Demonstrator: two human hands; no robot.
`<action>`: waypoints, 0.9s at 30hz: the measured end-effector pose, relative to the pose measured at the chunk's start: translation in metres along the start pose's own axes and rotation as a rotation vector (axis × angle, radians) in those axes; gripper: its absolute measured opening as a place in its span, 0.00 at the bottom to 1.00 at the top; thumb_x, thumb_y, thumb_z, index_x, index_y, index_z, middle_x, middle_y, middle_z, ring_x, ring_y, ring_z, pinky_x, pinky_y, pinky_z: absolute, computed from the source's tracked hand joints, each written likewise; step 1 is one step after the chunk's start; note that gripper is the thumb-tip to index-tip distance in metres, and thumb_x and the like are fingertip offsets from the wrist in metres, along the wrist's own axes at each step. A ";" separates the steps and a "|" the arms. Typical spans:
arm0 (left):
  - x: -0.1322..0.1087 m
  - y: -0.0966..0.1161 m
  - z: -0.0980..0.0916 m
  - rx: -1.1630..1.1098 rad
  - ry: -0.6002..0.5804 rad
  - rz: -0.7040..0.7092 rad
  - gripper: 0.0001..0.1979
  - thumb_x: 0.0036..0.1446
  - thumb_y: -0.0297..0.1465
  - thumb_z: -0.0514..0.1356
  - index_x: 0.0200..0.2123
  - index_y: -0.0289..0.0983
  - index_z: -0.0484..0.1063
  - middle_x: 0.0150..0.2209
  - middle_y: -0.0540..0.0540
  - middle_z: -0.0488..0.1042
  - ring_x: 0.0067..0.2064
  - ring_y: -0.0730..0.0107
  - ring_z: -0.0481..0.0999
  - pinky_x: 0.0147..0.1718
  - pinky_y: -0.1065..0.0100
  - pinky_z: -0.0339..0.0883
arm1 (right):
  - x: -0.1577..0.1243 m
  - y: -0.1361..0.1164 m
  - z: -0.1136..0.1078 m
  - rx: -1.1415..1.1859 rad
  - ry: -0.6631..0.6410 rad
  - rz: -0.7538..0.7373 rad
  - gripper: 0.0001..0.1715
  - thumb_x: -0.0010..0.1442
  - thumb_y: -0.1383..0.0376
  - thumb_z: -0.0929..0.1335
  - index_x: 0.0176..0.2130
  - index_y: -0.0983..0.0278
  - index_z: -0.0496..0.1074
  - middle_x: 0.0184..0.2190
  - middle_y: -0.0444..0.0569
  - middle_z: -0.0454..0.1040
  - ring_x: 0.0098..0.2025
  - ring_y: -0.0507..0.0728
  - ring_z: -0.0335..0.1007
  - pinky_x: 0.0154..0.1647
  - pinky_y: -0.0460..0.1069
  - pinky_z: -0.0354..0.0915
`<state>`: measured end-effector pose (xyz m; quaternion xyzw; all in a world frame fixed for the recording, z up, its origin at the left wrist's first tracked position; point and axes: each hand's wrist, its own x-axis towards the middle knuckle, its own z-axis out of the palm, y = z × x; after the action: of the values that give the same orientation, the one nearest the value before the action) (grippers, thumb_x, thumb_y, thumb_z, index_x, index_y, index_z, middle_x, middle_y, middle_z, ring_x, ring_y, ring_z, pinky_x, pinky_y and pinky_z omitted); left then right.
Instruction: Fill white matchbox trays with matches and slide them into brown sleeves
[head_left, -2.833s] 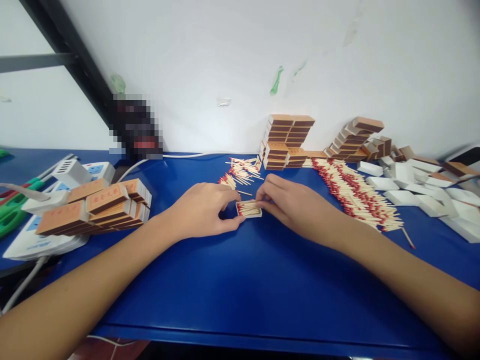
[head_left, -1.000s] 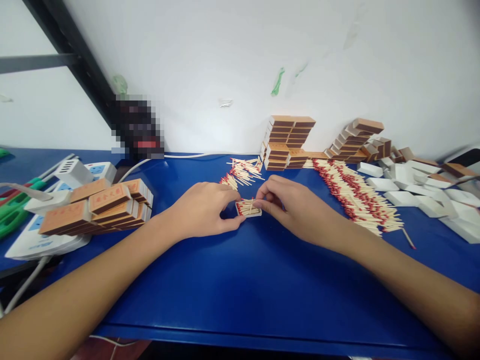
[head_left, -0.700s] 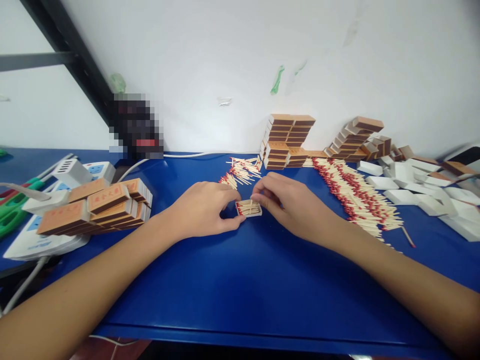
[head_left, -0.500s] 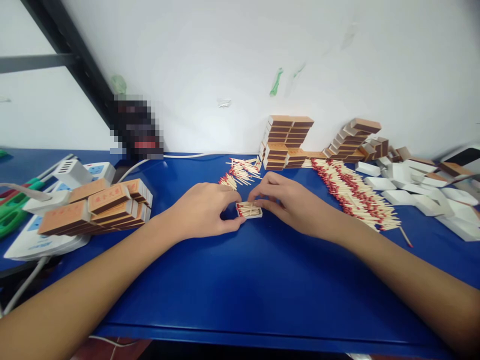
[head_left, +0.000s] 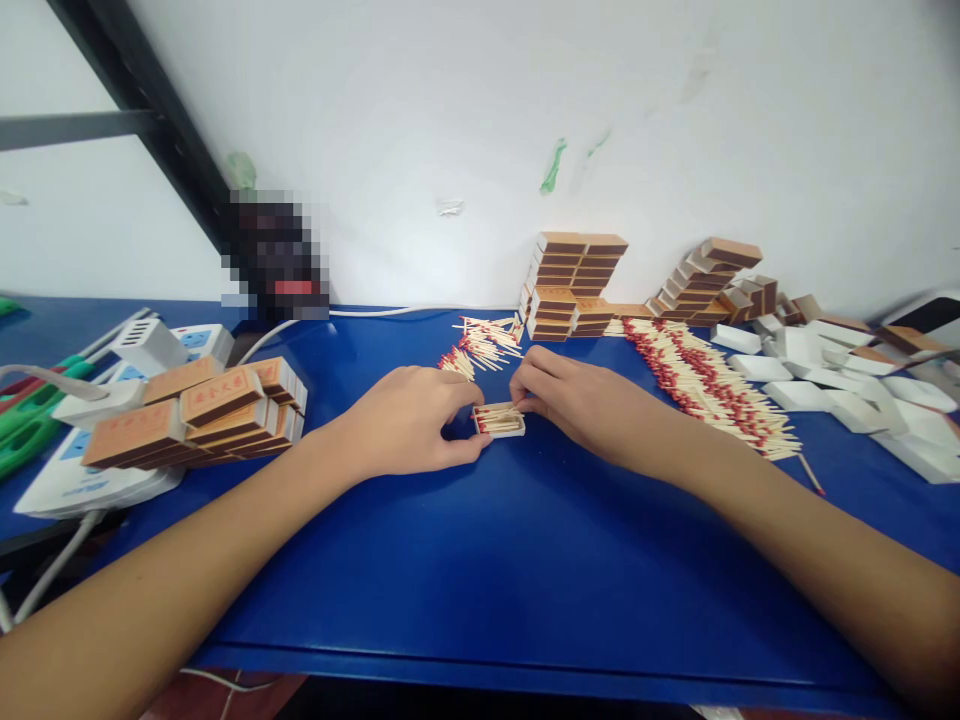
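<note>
matchbox tray (head_left: 507, 433) | loose matches (head_left: 487, 345) behind | box stack (head_left: 574, 285) beyond | match pile (head_left: 712, 385) right

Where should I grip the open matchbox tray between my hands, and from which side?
Probably pinch the matchbox tray across its two long walls, thumb on the near one, coming from its left end, where your left hand is. It lies flat, top open, with matches loose inside, so a level side pinch looks safest.

Squares blur a dark thing (head_left: 277, 255), the left edge cuts off a green handle (head_left: 30, 425), and the right hand (head_left: 568, 395) hides part of the tray (head_left: 510, 434).
</note>
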<state>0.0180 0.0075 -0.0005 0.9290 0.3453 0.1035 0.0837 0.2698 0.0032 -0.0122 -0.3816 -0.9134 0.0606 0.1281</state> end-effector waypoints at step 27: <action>0.000 0.001 -0.002 -0.010 -0.013 -0.011 0.12 0.63 0.39 0.63 0.41 0.37 0.80 0.32 0.49 0.78 0.30 0.69 0.72 0.29 0.66 0.57 | -0.008 0.015 -0.001 0.047 -0.021 0.011 0.18 0.76 0.64 0.58 0.50 0.61 0.74 0.45 0.55 0.71 0.40 0.58 0.71 0.42 0.53 0.68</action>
<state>0.0180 0.0065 0.0014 0.9273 0.3494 0.0989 0.0911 0.2857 0.0086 -0.0163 -0.3829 -0.9108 0.0869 0.1271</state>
